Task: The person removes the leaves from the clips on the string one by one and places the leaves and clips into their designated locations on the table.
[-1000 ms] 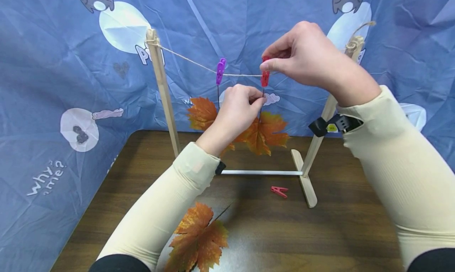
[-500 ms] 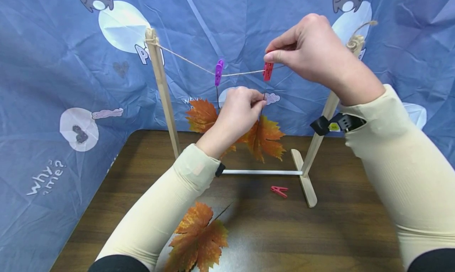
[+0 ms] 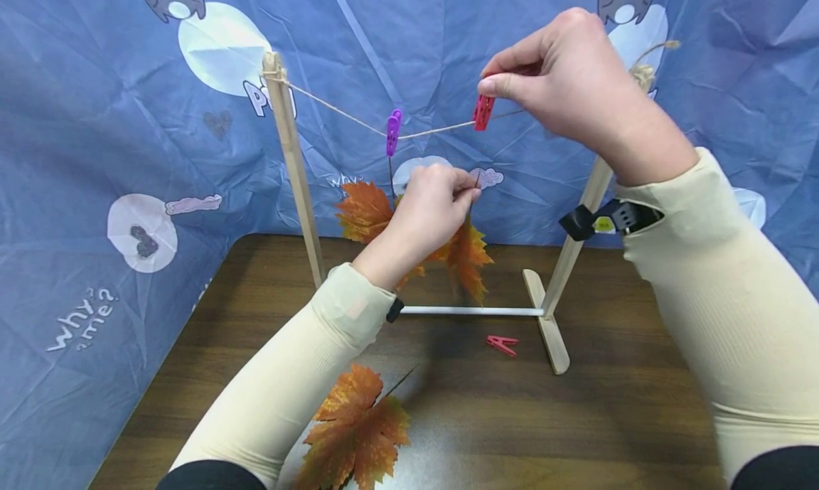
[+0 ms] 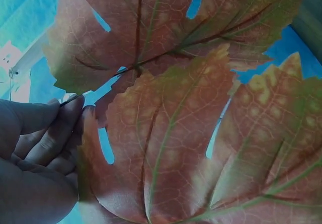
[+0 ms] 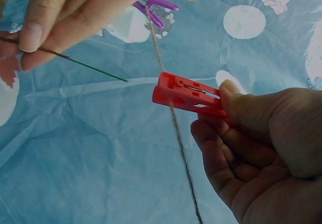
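My right hand [image 3: 569, 84] pinches the handle end of a red clothespin [image 5: 188, 94], whose far end sits across the twine line [image 3: 441, 129]. Below it, my left hand [image 3: 435, 202] pinches the thin stem of an orange maple leaf [image 3: 470, 259]. In the right wrist view the bare green stem tip [image 5: 98, 69] points toward the clothespin but is apart from it. A purple clothespin [image 3: 393, 133] on the line holds a second maple leaf [image 3: 363, 209] by its stem, partly hidden behind my left hand.
Wooden posts [image 3: 296, 170] carry the line, joined low by a white rod [image 3: 473, 311]. On the brown table [image 3: 614, 405] lie another red clothespin [image 3: 502, 345] and a third maple leaf [image 3: 361, 429], near my left sleeve. A blue printed cloth [image 3: 160, 63] hangs behind.
The red clothespin has risen with my right hand, pulling the line up. The leaf's stem has come away from the clothespin, and my left hand has lowered slightly with the leaf.
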`<state>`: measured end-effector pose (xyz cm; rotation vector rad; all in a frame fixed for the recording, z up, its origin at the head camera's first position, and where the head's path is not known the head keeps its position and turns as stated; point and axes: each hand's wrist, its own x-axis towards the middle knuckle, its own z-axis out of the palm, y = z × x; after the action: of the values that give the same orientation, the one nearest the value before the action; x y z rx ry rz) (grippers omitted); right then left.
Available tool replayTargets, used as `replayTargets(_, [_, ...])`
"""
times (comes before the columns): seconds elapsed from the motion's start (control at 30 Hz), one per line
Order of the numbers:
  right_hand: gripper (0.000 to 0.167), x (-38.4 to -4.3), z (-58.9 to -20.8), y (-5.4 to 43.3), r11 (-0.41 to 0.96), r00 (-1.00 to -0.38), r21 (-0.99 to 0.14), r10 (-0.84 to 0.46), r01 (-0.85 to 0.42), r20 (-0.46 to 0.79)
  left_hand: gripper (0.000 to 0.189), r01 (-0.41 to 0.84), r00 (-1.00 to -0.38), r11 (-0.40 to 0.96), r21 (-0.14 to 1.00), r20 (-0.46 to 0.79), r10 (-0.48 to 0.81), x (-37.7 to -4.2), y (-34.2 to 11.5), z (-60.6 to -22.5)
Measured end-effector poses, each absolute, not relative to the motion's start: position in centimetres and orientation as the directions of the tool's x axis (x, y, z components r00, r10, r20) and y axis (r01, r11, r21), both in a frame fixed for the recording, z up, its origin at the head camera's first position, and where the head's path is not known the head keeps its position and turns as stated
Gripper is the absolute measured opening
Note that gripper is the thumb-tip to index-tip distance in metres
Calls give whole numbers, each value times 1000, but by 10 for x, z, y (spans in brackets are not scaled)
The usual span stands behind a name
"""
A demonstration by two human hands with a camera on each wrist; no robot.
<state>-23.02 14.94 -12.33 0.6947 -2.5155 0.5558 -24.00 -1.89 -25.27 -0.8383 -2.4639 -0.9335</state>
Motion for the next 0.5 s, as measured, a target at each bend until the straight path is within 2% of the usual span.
replayTargets(0.33, [29, -224, -121, 155, 758, -742, -293, -349, -583, 573, 11, 644, -764, 539, 542, 487, 423, -234, -20, -253])
replayTargets(0.5, [27, -220, -121, 159, 762, -735, -298, -320, -574, 598, 12, 666, -746, 509, 545, 489, 452, -232, -20, -255])
